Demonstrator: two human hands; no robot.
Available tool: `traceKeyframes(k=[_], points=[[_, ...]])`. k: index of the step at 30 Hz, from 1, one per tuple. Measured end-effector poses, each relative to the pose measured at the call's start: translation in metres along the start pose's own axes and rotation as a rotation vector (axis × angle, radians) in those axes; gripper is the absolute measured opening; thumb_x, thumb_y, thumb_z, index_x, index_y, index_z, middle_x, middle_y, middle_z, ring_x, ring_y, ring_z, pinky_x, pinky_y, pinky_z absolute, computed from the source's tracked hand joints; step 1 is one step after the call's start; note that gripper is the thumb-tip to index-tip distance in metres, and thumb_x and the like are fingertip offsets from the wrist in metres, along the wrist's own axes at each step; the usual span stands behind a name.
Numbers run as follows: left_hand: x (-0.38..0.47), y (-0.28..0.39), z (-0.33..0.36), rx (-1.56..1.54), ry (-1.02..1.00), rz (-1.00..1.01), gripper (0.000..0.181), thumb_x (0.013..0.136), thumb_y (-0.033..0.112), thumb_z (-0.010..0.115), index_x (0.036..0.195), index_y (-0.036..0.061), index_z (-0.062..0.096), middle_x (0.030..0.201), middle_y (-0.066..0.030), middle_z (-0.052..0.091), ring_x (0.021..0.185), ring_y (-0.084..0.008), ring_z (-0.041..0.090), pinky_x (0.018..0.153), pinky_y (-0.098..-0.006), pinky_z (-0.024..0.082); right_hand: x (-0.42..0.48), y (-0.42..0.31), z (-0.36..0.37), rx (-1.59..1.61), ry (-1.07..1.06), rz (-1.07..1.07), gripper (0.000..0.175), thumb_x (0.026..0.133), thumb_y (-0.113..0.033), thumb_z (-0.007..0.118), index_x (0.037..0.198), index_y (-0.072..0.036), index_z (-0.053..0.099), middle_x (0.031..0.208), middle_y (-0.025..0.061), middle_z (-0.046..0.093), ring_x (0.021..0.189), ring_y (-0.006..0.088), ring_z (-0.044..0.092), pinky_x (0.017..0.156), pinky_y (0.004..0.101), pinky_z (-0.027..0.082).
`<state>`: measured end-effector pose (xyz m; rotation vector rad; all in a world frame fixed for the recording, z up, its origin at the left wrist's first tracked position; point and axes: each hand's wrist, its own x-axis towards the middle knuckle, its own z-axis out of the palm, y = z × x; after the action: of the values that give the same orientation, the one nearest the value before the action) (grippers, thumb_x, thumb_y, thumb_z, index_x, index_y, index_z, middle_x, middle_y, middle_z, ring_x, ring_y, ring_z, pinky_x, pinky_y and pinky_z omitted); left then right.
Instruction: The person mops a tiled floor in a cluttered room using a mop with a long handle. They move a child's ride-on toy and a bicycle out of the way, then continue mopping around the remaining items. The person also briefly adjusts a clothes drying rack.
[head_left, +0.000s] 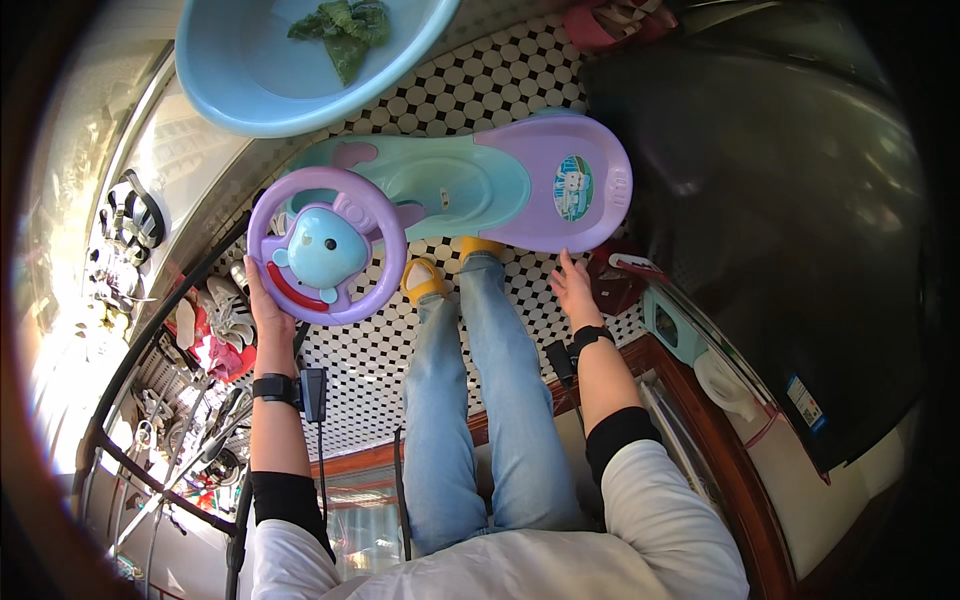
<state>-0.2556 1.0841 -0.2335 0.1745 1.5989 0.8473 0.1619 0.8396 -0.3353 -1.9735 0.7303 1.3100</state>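
A child's ride-on swing car lies across the floor in front of my feet, with a green body (450, 180) and a purple seat end (600, 187) that bears a rabbit sticker. Its purple steering wheel (391, 277), with a blue animal-shaped hub (322, 244), stands at the left end. My left hand (268, 307) is at the wheel's lower left rim, fingers along its outer side; whether it grips cannot be told. My right hand (574, 289) is just below the seat's edge, palm up with the fingers apart, holding nothing. Both wrists wear black straps with small devices.
A blue plastic tub (255, 112) with a wet green cloth or leaves (349, 34) stands beyond the car. At left are a black-framed rack (124, 465) and shoes (225, 311). A large dark panel (735, 210) fills the right side. Yellow slippers (424, 281) are on my feet.
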Motion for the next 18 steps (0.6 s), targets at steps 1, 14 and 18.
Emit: traceKeyframes(k=[1,14,18], points=[[0.007,-0.001,0.0,-0.015,0.028,0.004,0.056,0.091,0.053,0.047,0.123,0.007,0.051,0.116,-0.0074,0.059,0.105,-0.0202,0.056,0.096,-0.0339,0.043,0.019,-0.002,-0.005,0.048,-0.04,-0.018,0.092,0.083,-0.043,0.067,0.145,-0.003,0.013,0.147,0.0155,0.023,0.134,0.0335,0.027,0.109,0.0479,0.027],[0.016,0.002,-0.043,0.131,0.187,0.229,0.056,0.096,0.053,0.033,0.128,0.0081,0.047,0.122,-0.0073,0.056,0.112,-0.0202,0.053,0.097,-0.0338,0.042,0.089,-0.052,0.035,0.421,-0.107,-0.26,0.043,0.091,-0.007,0.055,0.13,-0.015,0.039,0.124,0.0097,0.049,0.112,0.0302,0.051,0.094,0.0583,0.042],[0.015,0.009,-0.05,0.092,0.252,0.224,0.055,0.097,0.052,0.033,0.127,0.0079,0.048,0.121,-0.0073,0.057,0.111,-0.0204,0.054,0.096,-0.0345,0.043,0.098,-0.1,0.077,0.354,-0.149,-0.304,0.041,0.091,-0.008,0.056,0.129,-0.015,0.041,0.122,0.0087,0.05,0.11,0.0284,0.053,0.094,0.0562,0.043]])
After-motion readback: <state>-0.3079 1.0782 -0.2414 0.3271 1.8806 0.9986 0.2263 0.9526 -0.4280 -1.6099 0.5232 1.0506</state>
